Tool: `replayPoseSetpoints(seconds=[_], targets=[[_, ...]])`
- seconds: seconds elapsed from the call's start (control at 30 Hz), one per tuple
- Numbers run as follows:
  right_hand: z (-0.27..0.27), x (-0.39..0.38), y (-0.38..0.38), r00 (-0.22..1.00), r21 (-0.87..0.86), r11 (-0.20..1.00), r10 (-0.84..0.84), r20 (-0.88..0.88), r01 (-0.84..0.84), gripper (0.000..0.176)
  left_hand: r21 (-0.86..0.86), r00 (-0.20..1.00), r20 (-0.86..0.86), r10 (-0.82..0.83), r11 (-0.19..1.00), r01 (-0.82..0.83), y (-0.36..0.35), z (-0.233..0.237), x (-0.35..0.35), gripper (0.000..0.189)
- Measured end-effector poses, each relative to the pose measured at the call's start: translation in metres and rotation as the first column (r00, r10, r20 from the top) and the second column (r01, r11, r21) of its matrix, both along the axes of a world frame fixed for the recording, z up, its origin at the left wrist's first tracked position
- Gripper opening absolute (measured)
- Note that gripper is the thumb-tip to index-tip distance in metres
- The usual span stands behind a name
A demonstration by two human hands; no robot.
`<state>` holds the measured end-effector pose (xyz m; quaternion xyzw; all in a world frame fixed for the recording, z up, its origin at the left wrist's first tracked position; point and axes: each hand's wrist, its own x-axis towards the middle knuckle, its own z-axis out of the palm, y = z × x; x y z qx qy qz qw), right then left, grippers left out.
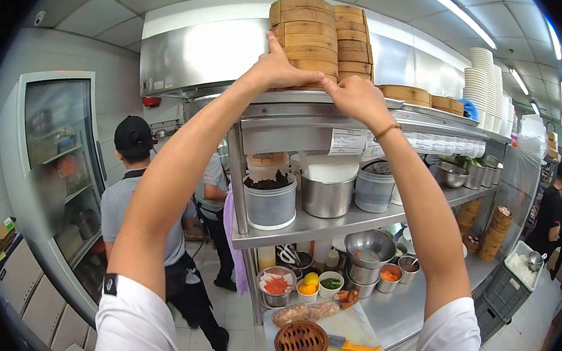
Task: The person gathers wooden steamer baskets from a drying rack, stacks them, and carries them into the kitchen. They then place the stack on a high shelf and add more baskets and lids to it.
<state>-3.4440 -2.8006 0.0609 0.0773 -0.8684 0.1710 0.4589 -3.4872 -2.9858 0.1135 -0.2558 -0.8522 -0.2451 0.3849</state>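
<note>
Both my arms reach up to the top shelf. My left hand (278, 69) lies against the lower left side of a tall stack of bamboo steamers (304, 37), its thumb stretched along the base. At the stack's lower right corner is my right hand (358, 99), its fingertips near my left thumb; how its fingers grip is partly hidden. A second steamer stack (354, 42) stands directly behind and to the right. Below, an open bamboo steamer (301, 346) sits on a white cutting board (362, 321) beside a knife with an orange handle (354, 345).
The metal middle shelf (329, 228) holds tubs and a steel pot (326, 195). Stacked white cups (479, 85) stand at the top right. A person in a black cap (133, 140) is close on the left, near a glass-door fridge (60, 160). More people stand farther back.
</note>
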Motion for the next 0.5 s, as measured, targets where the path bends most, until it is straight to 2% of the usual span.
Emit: replayPoseSetpoints(seconds=[0.07,0.1,0.13,0.2,0.27,0.33,0.4,0.43,0.47,0.5], targets=[[-0.011,0.008,0.002,0.992,0.076,0.997,0.042,-0.116,-0.033,0.057,0.089,0.999,0.008,-0.054,0.995,0.053,0.002,-0.001,-0.002,0.154],[-0.014,0.013,0.005,0.988,0.067,0.993,0.108,-0.111,-0.101,0.054,0.097,0.994,0.109,0.002,0.995,-0.013,0.003,0.0,-0.002,0.151],[-0.016,0.012,0.006,0.988,0.071,0.992,0.115,-0.102,-0.108,0.054,0.102,0.993,0.117,0.008,0.995,-0.02,0.006,0.001,-0.003,0.151],[-0.016,0.011,0.01,0.981,0.101,0.984,0.156,-0.118,-0.144,0.053,0.083,0.964,0.209,0.166,0.979,-0.187,0.014,0.005,-0.003,0.147],[-0.018,0.014,0.01,0.983,0.119,0.983,0.152,-0.103,-0.139,0.053,0.058,0.949,0.217,0.228,0.968,-0.245,0.021,0.007,-0.027,0.144],[-0.02,0.01,0.013,0.969,0.154,0.976,0.178,-0.173,-0.152,0.053,0.035,0.935,0.216,0.283,0.954,-0.297,0.031,0.014,-0.055,0.141],[-0.019,0.015,0.013,0.974,0.135,0.979,0.172,-0.145,-0.152,0.051,-0.193,0.797,0.241,0.554,0.832,-0.521,0.038,0.026,-0.091,0.139],[-0.021,0.015,0.013,0.966,0.155,0.976,0.183,-0.181,-0.156,0.049,-0.216,0.727,0.283,0.625,0.78,-0.587,0.041,0.03,-0.096,0.138],[-0.025,0.015,0.014,0.958,0.174,0.972,0.194,-0.213,-0.159,0.048,-0.222,0.728,0.287,0.622,0.783,-0.582,0.046,0.029,-0.103,0.138],[-0.028,0.017,0.018,0.96,0.169,0.973,0.19,-0.205,-0.156,0.048,-0.192,0.724,0.278,0.631,0.775,-0.602,0.049,0.028,-0.11,0.128]])
